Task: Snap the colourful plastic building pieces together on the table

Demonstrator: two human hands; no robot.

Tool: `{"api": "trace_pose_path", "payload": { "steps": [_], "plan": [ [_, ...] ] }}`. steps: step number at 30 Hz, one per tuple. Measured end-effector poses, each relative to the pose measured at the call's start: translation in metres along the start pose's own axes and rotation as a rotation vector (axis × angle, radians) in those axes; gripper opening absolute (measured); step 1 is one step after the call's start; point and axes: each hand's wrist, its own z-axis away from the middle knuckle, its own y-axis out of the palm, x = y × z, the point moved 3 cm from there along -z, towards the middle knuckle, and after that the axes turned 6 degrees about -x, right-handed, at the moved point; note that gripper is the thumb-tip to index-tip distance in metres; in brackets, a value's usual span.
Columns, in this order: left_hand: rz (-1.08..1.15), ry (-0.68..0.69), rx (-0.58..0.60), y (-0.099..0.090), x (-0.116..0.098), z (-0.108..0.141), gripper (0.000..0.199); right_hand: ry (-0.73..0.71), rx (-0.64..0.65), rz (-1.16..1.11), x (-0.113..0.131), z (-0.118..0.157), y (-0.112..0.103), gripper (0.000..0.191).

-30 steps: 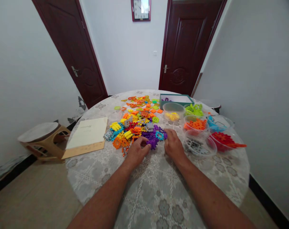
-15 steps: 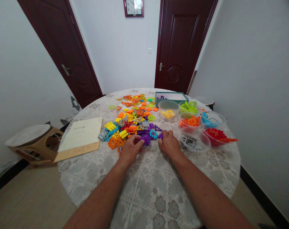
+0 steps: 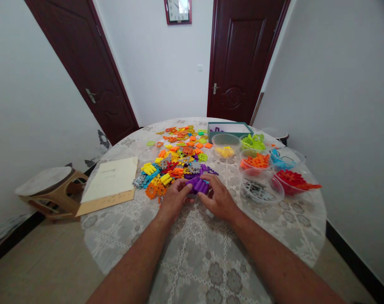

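Pile of mixed plastic pieces was my landmark, on the cloth-covered bench. Purple pieces were at its near edge, right of its middle, between both hands. I had the left hand clamped on their left end, fingers bent round, thumb on the near side. The right hand was clamped on their right end, index over the top, thumb below. Exact fingertip contact underneath: couldn't tell.

Done, as far as I could see: single-colour lots in clear tubs right of the pile: yellow pieces, lime pieces, orange pieces, blue pieces, red pieces, grey pieces. Green box, beyond the pile to its right, held a few purple bits.

Left: plenty. Pile had all those colours mixed, with more purple along its right edge. My read: partway, larger share ungrouped. Paper sheet lay left of the pile, hands well apart from it.
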Motion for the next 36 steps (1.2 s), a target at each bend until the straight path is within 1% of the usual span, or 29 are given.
{"api": "trace_pose_path", "payload": {
  "steps": [2,5,8,12,15,18,22,23,26,28,31,33,36],
  "plan": [
    [0.029,-0.024,0.037,0.002,-0.001,0.001,0.039,0.037,0.037,-0.021,0.000,0.003,0.005,0.048],
    [0.017,-0.025,0.045,0.003,0.000,0.001,0.038,0.133,0.066,-0.059,-0.007,0.007,0.010,0.048],
    [-0.035,0.001,0.051,0.003,0.000,0.000,0.036,0.158,0.071,-0.104,-0.013,0.007,0.012,0.048],
    [-0.202,0.091,0.065,0.002,-0.001,-0.001,0.036,0.169,0.074,-0.148,-0.013,0.007,0.013,0.043],
    [-0.291,0.165,0.050,0.000,-0.005,0.000,0.033,0.197,0.097,-0.217,-0.010,0.007,0.014,0.045],
    [-0.274,0.162,0.046,0.000,-0.007,0.000,0.031,0.267,0.108,-0.354,-0.009,0.006,0.015,0.046],
    [-0.224,0.130,0.055,0.000,-0.005,0.001,0.029,0.432,0.144,-0.480,-0.017,0.004,0.018,0.057],
    [-0.224,0.123,0.057,0.001,-0.004,0.001,0.030,0.471,0.163,-0.497,-0.020,0.004,0.019,0.056],
    [-0.212,0.125,0.024,0.000,-0.003,0.001,0.031,0.562,0.187,-0.557,-0.030,0.006,0.020,0.043],
    [-0.184,0.145,-0.008,-0.002,-0.004,0.001,0.027,0.593,0.156,-0.602,-0.035,0.008,0.019,0.037],
    [-0.141,0.155,-0.026,-0.003,-0.006,0.001,0.021,0.561,0.089,-0.637,-0.040,0.008,0.019,0.034],
    [-0.129,0.147,-0.028,-0.003,-0.005,0.001,0.021,0.568,0.064,-0.669,-0.041,0.008,0.021,0.039],
    [-0.120,0.166,-0.017,0.000,0.000,0.001,0.026,0.633,0.105,-0.773,-0.039,0.009,0.025,0.050]
  ]
}}
